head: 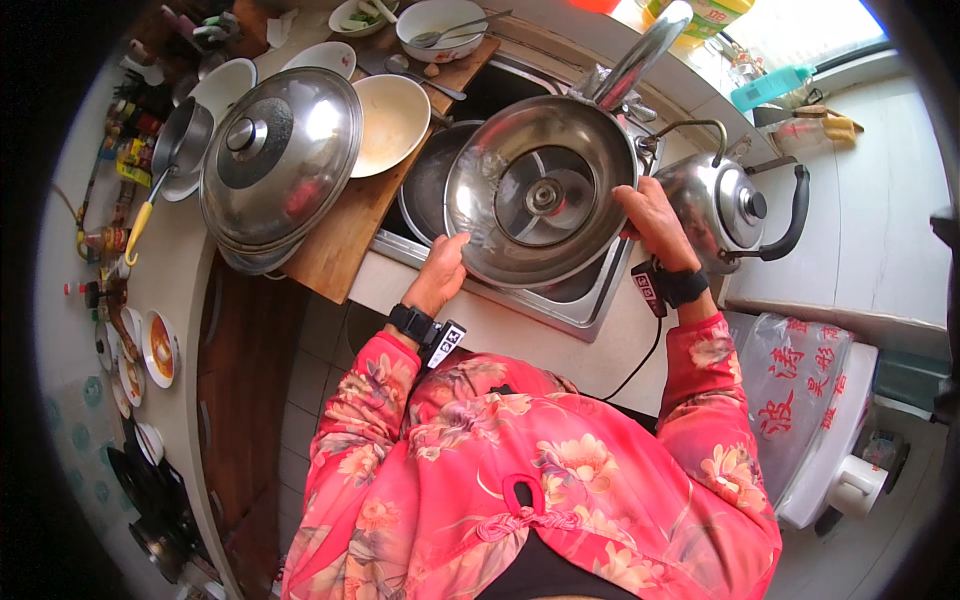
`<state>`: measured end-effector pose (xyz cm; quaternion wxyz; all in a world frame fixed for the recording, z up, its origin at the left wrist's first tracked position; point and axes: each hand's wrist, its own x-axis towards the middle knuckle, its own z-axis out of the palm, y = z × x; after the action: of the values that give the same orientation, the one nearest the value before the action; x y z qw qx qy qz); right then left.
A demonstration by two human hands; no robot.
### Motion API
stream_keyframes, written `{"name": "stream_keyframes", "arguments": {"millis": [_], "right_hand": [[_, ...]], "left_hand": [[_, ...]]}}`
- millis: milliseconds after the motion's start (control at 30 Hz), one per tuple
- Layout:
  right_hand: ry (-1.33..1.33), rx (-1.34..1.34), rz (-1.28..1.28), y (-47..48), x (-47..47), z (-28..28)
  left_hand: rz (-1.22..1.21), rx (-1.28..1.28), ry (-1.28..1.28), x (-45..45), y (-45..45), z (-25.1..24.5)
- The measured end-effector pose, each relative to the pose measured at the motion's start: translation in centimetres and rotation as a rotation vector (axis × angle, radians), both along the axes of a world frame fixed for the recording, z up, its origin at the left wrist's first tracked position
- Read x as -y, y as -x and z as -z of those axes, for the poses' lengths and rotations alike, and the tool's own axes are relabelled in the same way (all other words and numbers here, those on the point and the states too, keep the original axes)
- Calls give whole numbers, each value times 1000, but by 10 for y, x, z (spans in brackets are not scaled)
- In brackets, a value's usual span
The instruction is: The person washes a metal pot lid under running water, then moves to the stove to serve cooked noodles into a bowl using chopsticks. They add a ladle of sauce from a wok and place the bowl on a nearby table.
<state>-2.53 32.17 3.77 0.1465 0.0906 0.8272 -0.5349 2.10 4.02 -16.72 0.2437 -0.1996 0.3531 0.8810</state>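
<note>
Both of my hands hold a round steel pot lid [472,172] over the sink, its inner side facing up. A glass window [517,195] with a central metal fixing fills its middle. My left hand [444,274] pinches the lower-left rim, and my right hand [660,225] grips the right rim. Beneath the lid, a dark metal pan [427,180] rests in the steel sink [600,300], largely covered. A thick chrome faucet [646,49] reaches to the lid's upper edge. Close to my right hand stands a steel kettle [709,202].
On the left, a domed lid [292,180] covers a pan beside a cream bowl [390,124] on a wooden board [330,262]. Behind them is a bowl with spoons [442,30]. A yellow-handled saucepan [180,135] stands farther left. Bottles [772,86] line the windowsill.
</note>
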Motion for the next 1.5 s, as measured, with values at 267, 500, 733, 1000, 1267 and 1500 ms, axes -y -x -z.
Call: {"name": "stream_keyframes", "arguments": {"millis": [267,500,733,1000,1267,1500], "right_hand": [[-157,-217,-91,1,10,-12],[-353,-481,-107,-5,17,-17],[-463,-584,-102,-24,22,-27],[-567,-580,-97,-41,11,-21],[-732,-719,-214,-53,17,-12],[-762,-754,-298,-51,22,-8]], "left_hand": [[-7,181,-15,-4,28,-8],[66,-151,-118,-8,39,-23],[-57,191,-500,-30,73,5],[140,219,-337,-45,78,5],[173,136,322,-23,51,-25],[-10,-17,769,-14,50,-33]]}}
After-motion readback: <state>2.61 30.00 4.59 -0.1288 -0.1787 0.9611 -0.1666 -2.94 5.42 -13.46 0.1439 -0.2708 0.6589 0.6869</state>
